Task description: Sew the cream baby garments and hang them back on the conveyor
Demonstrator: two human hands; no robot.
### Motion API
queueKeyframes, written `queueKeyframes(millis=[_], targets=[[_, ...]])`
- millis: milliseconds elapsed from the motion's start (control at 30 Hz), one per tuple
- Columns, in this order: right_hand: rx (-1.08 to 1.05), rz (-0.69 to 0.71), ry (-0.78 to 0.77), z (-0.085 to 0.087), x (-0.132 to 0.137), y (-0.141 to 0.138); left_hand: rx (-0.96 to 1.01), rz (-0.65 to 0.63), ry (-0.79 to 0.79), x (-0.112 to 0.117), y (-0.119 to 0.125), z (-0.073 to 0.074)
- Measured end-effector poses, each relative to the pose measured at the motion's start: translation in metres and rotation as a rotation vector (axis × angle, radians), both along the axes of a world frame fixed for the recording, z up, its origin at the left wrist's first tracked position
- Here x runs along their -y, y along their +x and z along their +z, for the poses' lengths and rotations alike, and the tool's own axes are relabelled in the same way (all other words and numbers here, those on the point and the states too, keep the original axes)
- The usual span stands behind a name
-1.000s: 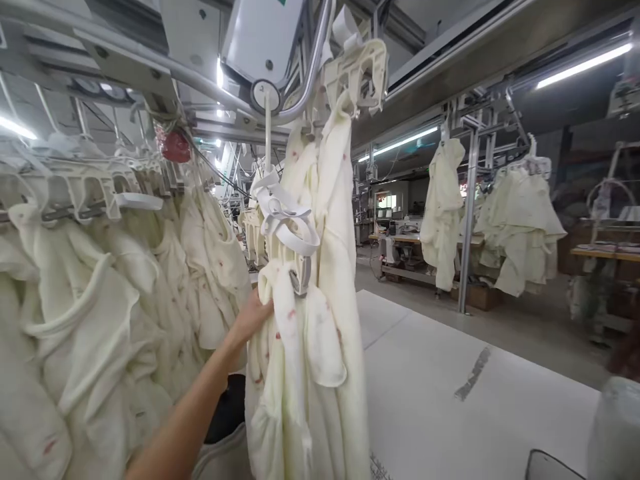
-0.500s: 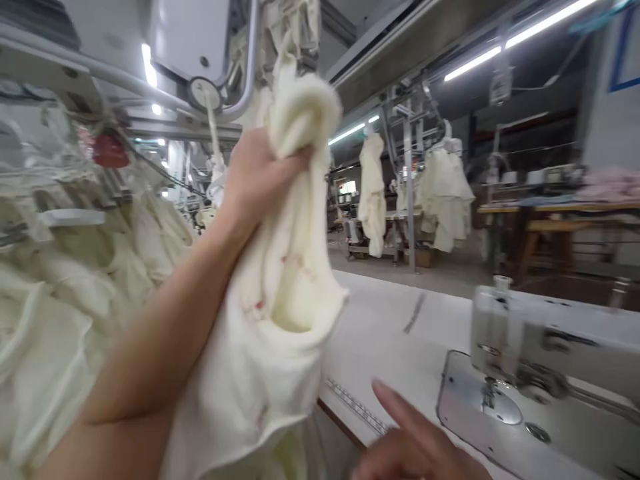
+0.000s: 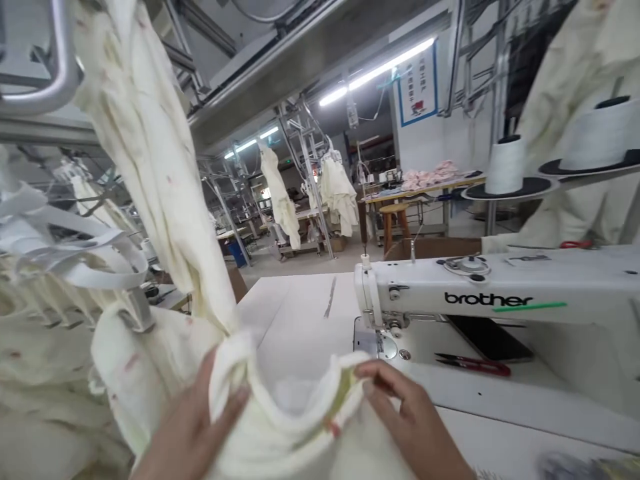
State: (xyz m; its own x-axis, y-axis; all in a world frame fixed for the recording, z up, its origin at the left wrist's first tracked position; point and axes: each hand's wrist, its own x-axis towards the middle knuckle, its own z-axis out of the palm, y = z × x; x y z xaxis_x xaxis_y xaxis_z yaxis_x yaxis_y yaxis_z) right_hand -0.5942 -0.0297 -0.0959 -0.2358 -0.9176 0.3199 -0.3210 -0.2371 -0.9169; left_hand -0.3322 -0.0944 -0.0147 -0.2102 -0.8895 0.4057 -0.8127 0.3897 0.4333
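A cream garment [image 3: 285, 440] with small reddish marks is stretched between my hands, its curved, ribbed-looking edge facing up. My left hand [image 3: 200, 420] grips one side of that edge, thumb on top. At the other side, my right hand [image 3: 400, 407] pinches the edge between thumb and fingers, near a small red spot. A long cream piece of cloth [image 3: 155, 160] hangs from above and reaches down to my left hand. Beyond my right hand stands a white sewing machine [image 3: 480, 287] marked "brother". The garment's lower part runs out of view.
On the machine bed lie red-handled thread snips [image 3: 473, 364] and a dark phone-like slab [image 3: 493, 339]. Thread cones [image 3: 506, 167] stand at the right. Clipped cream garments [image 3: 45, 373] and white straps [image 3: 75, 243] crowd the left. A metal rail [image 3: 300, 73] crosses overhead.
My left hand has come down with the garment, from high up to in front of the table. My right hand, earlier apart with a finger extended, now holds its edge. The view has swung right.
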Motion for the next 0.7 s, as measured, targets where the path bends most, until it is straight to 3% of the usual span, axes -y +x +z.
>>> queueKeyframes(millis=[33, 100, 167, 233, 267, 367, 533, 633, 700], targets=[[0.052, 0.004, 0.052, -0.011, 0.001, 0.005, -0.003, -0.003, 0.059, 0.006, 0.005, -0.024], [0.175, -0.02, 0.145, -0.028, 0.005, 0.015, 0.039, 0.114, -0.055, 0.018, 0.007, -0.054], [0.383, -0.004, 0.163, -0.034, 0.008, 0.023, 0.047, 0.167, -0.316, 0.025, -0.005, -0.065], [0.623, 0.081, 0.123, -0.03, 0.008, 0.027, 0.024, 0.013, -0.394, 0.023, -0.031, -0.066], [0.72, 0.123, 0.108, -0.026, 0.007, 0.027, 0.014, -0.126, -0.299, 0.019, -0.047, -0.065], [0.818, 0.179, 0.15, -0.012, -0.003, 0.018, -0.021, -0.512, 0.21, 0.009, -0.097, -0.066], [0.632, 0.202, 0.247, -0.001, -0.028, -0.01, -0.224, -0.659, 0.515, 0.017, -0.139, -0.074], [0.594, 0.189, 0.272, -0.009, -0.038, -0.022, -0.258, -0.778, 0.825, 0.021, -0.145, -0.08], [0.583, 0.142, 0.281, -0.021, -0.041, -0.026, -0.313, -0.766, 0.857, 0.018, -0.143, -0.084]])
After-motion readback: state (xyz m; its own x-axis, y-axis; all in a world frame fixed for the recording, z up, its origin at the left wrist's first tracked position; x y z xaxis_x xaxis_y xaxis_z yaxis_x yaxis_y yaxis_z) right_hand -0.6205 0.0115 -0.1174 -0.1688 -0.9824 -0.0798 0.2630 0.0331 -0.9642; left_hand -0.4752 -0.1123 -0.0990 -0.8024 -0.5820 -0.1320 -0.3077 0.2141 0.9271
